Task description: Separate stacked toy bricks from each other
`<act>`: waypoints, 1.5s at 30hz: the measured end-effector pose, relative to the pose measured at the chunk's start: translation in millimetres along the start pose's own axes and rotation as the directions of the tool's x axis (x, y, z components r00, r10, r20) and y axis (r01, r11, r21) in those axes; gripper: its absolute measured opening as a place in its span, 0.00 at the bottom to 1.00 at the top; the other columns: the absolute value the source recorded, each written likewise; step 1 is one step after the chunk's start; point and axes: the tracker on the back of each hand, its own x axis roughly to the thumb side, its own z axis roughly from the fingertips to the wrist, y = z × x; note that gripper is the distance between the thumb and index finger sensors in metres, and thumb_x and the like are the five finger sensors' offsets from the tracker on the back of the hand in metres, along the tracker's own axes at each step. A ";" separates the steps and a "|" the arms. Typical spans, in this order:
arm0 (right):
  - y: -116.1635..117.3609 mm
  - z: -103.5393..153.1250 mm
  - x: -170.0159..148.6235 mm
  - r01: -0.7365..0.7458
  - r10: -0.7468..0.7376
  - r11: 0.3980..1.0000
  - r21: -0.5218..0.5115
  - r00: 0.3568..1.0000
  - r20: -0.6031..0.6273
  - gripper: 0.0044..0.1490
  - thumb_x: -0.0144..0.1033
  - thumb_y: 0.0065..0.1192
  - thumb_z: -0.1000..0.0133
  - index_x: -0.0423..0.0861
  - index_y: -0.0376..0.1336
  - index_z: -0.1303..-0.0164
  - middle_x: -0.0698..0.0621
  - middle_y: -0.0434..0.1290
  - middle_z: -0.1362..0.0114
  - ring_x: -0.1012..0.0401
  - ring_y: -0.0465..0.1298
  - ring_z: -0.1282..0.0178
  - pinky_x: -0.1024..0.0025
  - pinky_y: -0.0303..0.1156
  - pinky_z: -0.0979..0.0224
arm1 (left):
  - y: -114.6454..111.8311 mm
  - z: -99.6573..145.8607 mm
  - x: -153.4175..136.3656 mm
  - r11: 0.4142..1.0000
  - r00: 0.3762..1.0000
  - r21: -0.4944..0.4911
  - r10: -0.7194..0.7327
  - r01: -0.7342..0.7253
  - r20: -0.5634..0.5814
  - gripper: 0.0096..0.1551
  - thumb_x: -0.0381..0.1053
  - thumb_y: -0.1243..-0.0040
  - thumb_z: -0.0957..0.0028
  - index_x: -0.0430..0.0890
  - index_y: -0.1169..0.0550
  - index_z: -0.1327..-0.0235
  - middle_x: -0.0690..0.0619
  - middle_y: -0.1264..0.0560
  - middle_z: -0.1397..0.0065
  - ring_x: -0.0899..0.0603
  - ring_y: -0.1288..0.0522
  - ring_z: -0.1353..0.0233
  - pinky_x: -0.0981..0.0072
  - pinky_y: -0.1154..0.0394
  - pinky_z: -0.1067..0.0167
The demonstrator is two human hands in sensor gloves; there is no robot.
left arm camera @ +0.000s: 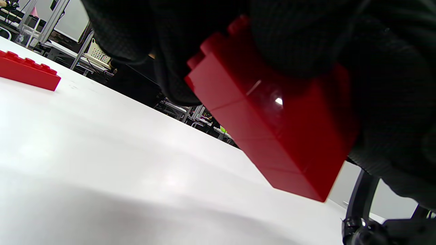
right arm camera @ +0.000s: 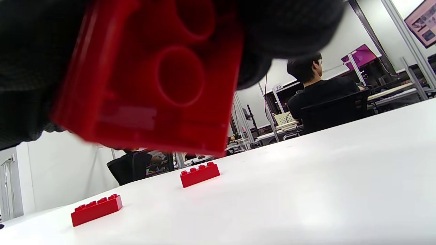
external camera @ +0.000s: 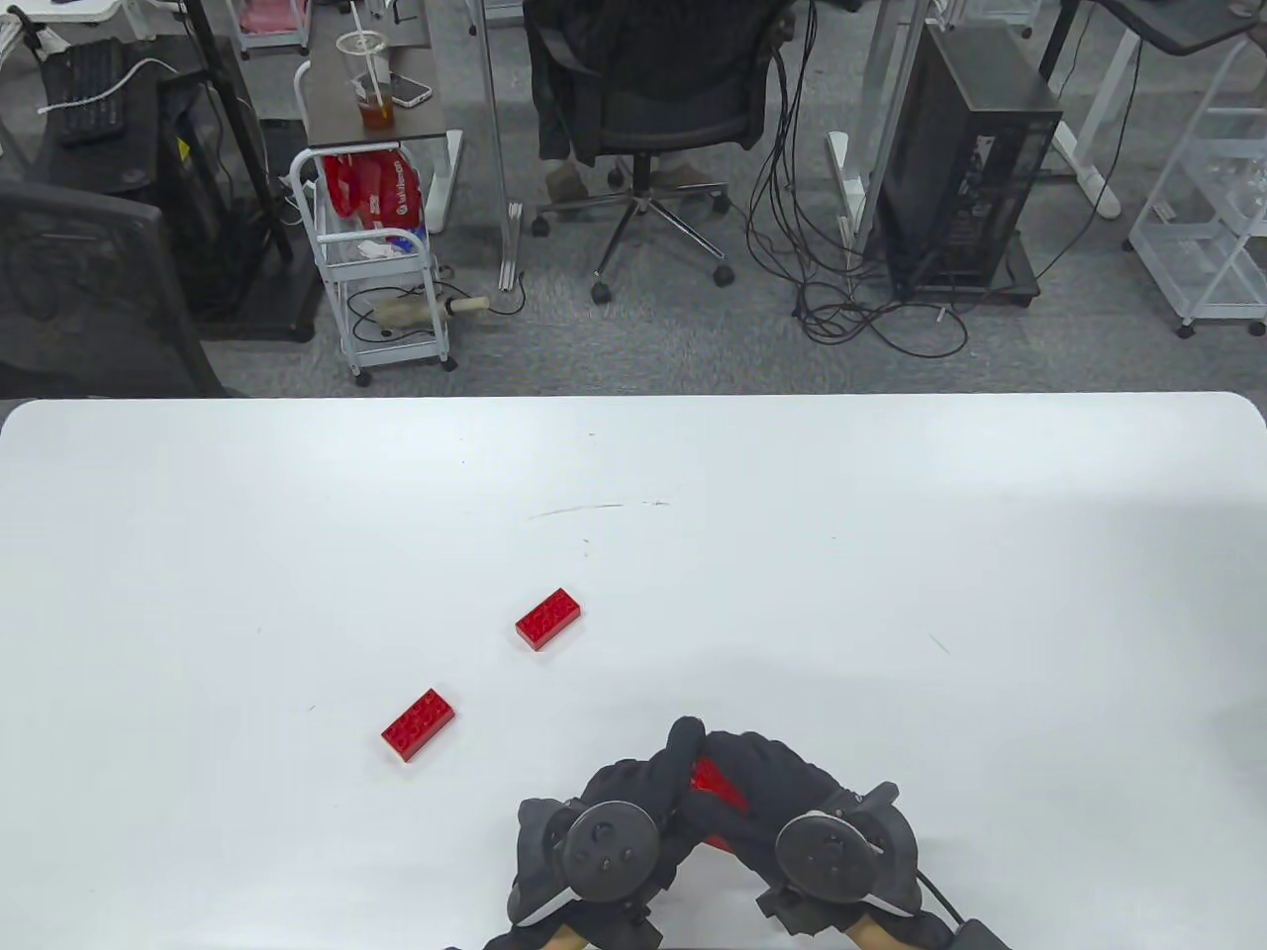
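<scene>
Both hands are bunched together at the near edge of the table (external camera: 891, 515), the left hand (external camera: 604, 821) and the right hand (external camera: 792, 811) wrapped from either side round a red stack of bricks (external camera: 711, 777) held just clear of the surface. From above only a sliver of red shows between the gloves. The left wrist view shows the stack side-on and tilted, with seams running across its face, so I'd judge a few bricks are still locked together. The right wrist view looks up into the hollow underside, with black fingers (right arm camera: 293, 27) curled over the far end. Gripping from opposite ends like that looks meant for bending or pulling one layer off against the other.

Two single bricks already lie flat on the table, studs up and well apart from each other: the nearer brick (external camera: 419, 724) to the left of the hands, the farther brick (external camera: 548, 618) further out toward the middle. They appear to be pieces already freed, set aside out of the way.

Open white surface stretches to the right and beyond those two, so a freed piece could go down almost anywhere. The hands sit close to the near edge, though, and a brick that pops loose could drop off it.
</scene>
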 end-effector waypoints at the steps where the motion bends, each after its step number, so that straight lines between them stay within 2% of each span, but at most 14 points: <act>1: -0.1 -0.1 0.7 -0.009 0.009 1.000 0.002 1.000 0.002 0.43 0.71 0.45 0.46 0.49 0.64 0.35 0.50 0.77 0.44 0.57 0.82 0.57 0.68 0.82 0.59 | 0.0 -0.1 0.1 1.000 1.000 -0.008 -0.001 0.001 0.000 0.52 0.59 0.36 0.61 0.43 0.35 0.21 0.52 0.18 0.30 0.45 0.12 0.37 0.50 0.22 0.33; 7: 0.2 0.5 1.6 -0.030 0.030 1.000 -0.005 1.000 0.009 0.43 0.71 0.44 0.46 0.48 0.65 0.37 0.49 0.78 0.46 0.57 0.82 0.59 0.68 0.82 0.60 | 0.4 1.9 1.7 1.000 1.000 0.011 -0.027 0.028 -0.006 0.51 0.59 0.35 0.62 0.42 0.33 0.22 0.51 0.17 0.31 0.46 0.12 0.38 0.51 0.21 0.34; 8: 0.0 1.0 1.9 -0.054 0.054 0.998 -0.031 0.998 -0.022 0.44 0.70 0.46 0.48 0.47 0.66 0.38 0.47 0.78 0.48 0.56 0.82 0.61 0.67 0.81 0.62 | 0.7 5.7 3.3 0.994 0.997 0.082 -0.072 0.075 -0.043 0.49 0.60 0.32 0.63 0.43 0.28 0.26 0.50 0.16 0.33 0.46 0.11 0.40 0.52 0.21 0.34; 9: 0.1 -0.5 3.2 -0.097 0.097 0.995 -0.014 0.995 -0.013 0.43 0.70 0.45 0.49 0.48 0.66 0.38 0.48 0.78 0.47 0.56 0.82 0.61 0.67 0.81 0.62 | 0.9 3.4 7.4 0.975 0.982 0.116 -0.188 0.187 -0.006 0.48 0.61 0.32 0.63 0.43 0.27 0.27 0.50 0.15 0.34 0.46 0.10 0.41 0.52 0.20 0.35; 10: 0.4 -0.3 3.5 -0.110 0.110 0.994 -0.015 0.994 -0.009 0.43 0.70 0.45 0.48 0.48 0.66 0.39 0.48 0.78 0.48 0.56 0.82 0.61 0.67 0.81 0.62 | 0.8 2.5 7.5 0.974 0.977 0.076 -0.213 0.214 -0.023 0.48 0.61 0.34 0.63 0.43 0.27 0.27 0.51 0.16 0.34 0.47 0.10 0.41 0.53 0.20 0.35; 11: 1.2 -0.2 2.2 -0.114 0.114 0.993 -0.005 0.993 -0.004 0.43 0.71 0.45 0.48 0.48 0.66 0.39 0.49 0.78 0.48 0.57 0.82 0.61 0.68 0.81 0.62 | 0.6 3.1 5.3 0.983 0.984 0.040 -0.176 0.177 -0.031 0.48 0.61 0.34 0.62 0.43 0.28 0.26 0.51 0.16 0.33 0.47 0.11 0.40 0.54 0.20 0.34; 12: 1.4 -0.1 0.8 -0.089 0.089 0.996 -0.007 0.996 -0.004 0.43 0.71 0.45 0.48 0.48 0.66 0.39 0.49 0.78 0.48 0.57 0.82 0.61 0.68 0.81 0.62 | 0.5 2.9 2.3 0.990 0.991 0.055 -0.131 0.132 -0.022 0.48 0.61 0.33 0.63 0.43 0.27 0.27 0.51 0.16 0.34 0.47 0.11 0.41 0.53 0.20 0.35; 14: 3.6 -0.6 -0.4 -0.050 0.050 0.999 0.018 0.998 -0.028 0.43 0.71 0.46 0.48 0.48 0.66 0.39 0.49 0.78 0.48 0.57 0.82 0.61 0.68 0.81 0.62 | 0.7 1.3 0.3 0.995 0.994 0.015 -0.102 0.102 -0.042 0.48 0.61 0.32 0.62 0.44 0.27 0.27 0.51 0.16 0.34 0.47 0.11 0.41 0.52 0.20 0.35; 21: 5.0 -0.7 -2.5 -0.074 0.074 0.997 0.010 0.997 -0.020 0.42 0.71 0.45 0.48 0.50 0.66 0.39 0.50 0.78 0.48 0.57 0.82 0.60 0.68 0.81 0.61 | 0.3 1.8 0.7 0.982 0.983 0.047 -0.178 0.180 -0.045 0.48 0.64 0.33 0.63 0.46 0.27 0.27 0.53 0.15 0.34 0.48 0.11 0.41 0.52 0.21 0.34; 28: 4.4 -1.2 -2.3 -0.089 0.090 0.996 0.010 0.996 -0.018 0.41 0.71 0.46 0.47 0.50 0.66 0.39 0.50 0.78 0.48 0.57 0.82 0.60 0.68 0.81 0.61 | -0.3 -1.1 -7.6 0.961 0.958 0.004 -0.276 0.277 -0.075 0.45 0.66 0.36 0.61 0.51 0.26 0.27 0.57 0.16 0.32 0.49 0.12 0.41 0.50 0.23 0.33; 35: 4.3 -0.8 -4.1 -0.084 0.084 0.996 0.013 0.996 -0.023 0.41 0.71 0.46 0.47 0.50 0.66 0.39 0.50 0.78 0.48 0.57 0.82 0.60 0.68 0.81 0.61 | 7.1 -6.0 -31.1 0.959 0.939 -0.032 -0.284 0.283 -0.192 0.42 0.68 0.38 0.60 0.58 0.25 0.27 0.58 0.17 0.31 0.47 0.14 0.39 0.46 0.26 0.31; 45: 3.4 0.0 -5.6 -0.072 0.072 0.997 0.014 0.997 -0.026 0.41 0.71 0.46 0.47 0.50 0.66 0.39 0.50 0.78 0.48 0.57 0.82 0.60 0.68 0.81 0.61 | 15.8 -9.0 -65.5 0.953 0.871 -0.130 -0.304 0.275 -0.387 0.41 0.65 0.35 0.58 0.63 0.27 0.26 0.56 0.21 0.27 0.44 0.21 0.31 0.44 0.29 0.28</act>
